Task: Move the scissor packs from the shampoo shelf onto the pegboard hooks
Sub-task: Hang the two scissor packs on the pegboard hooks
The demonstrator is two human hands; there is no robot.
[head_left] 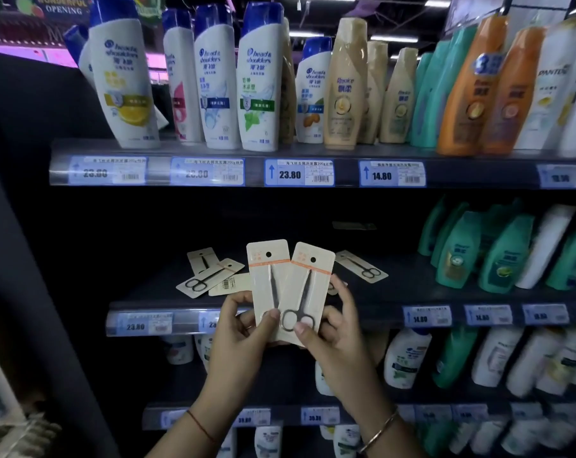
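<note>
Two scissor packs are held upright and fanned in front of the middle shelf [412, 294]. The left grip [243, 328] pinches the lower edge of the left pack [267, 276], thumb on its front, while the right grip [334, 328] is clamped on the lower end of the right pack [309, 282], which overlaps the left one, thumb pressed beside the finger loops. Behind the hands, loose packs [210, 276] lie flat and scattered on the dark shelf, a single pack [362, 267] lying further right, nearer the green shampoo bottles [458, 256], all apart from both grips.
</note>
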